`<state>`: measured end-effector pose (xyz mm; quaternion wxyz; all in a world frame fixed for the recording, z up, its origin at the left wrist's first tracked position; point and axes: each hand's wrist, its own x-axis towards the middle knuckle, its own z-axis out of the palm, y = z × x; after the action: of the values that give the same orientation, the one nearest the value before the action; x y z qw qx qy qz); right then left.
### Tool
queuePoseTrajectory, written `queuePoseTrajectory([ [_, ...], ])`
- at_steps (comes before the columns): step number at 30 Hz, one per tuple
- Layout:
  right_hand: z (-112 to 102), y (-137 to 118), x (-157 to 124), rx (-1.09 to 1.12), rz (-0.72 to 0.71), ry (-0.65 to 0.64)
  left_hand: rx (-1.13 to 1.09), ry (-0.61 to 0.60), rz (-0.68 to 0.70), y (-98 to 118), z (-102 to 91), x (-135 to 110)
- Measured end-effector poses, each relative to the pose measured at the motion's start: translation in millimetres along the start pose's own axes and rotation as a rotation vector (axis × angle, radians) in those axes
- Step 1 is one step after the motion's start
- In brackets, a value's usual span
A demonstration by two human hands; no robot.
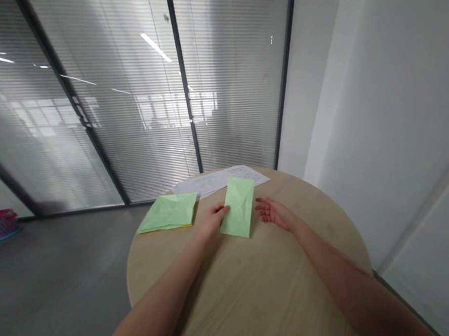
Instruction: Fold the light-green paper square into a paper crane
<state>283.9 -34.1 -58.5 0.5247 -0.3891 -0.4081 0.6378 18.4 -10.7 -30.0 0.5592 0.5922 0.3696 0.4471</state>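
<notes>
A creased sheet of light green paper (239, 207) is held up above the table, longer than it is wide. My left hand (217, 215) pinches its left edge, thumb in front and fingers behind. Just off the paper's right edge is my right hand (275, 213), fingers apart and slightly curled, with nothing in it. To the left lies a stack of green paper (169, 212), wrinkled on top, with a yellow-orange layer showing along its lower edge.
The round wooden table (247, 298) has printed white sheets (206, 183) at its far edge. Behind it stands a glass partition (149, 117) with blinds; a white wall (404, 126) rises on the right. A red and blue basket (0, 226) sits on the floor at far left.
</notes>
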Motion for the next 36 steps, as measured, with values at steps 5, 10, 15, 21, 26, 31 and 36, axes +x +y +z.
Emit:
queuePoseTrajectory([
  [5, 9, 2, -6, -0.198, -0.059, -0.103, 0.025, 0.068, 0.021, -6, -4.0, 4],
  [10, 26, -1, -11, -0.374, -0.119, -0.150, -0.023, 0.036, 0.015, -9, -4.7, 3],
  [15, 46, -8, -13, -0.439, -0.206, -0.108, 0.021, 0.021, 0.074, -4, 0.1, 2],
  [21, 59, -18, -12, -0.444, -0.223, 0.059, 0.295, 0.054, 0.266, 7, 6.3, 2],
  [26, 60, -23, -16, -0.456, -0.253, 0.146, 0.455, 0.209, 0.371, 28, 6.4, -4],
  [31, 63, -14, -21, -0.436, -0.289, 0.197, 0.311, 0.062, 0.178, 46, 8.3, -7],
  [36, 62, -1, -27, -0.413, -0.345, 0.172, 0.221, -0.040, -0.026, 49, 13.6, -10],
])
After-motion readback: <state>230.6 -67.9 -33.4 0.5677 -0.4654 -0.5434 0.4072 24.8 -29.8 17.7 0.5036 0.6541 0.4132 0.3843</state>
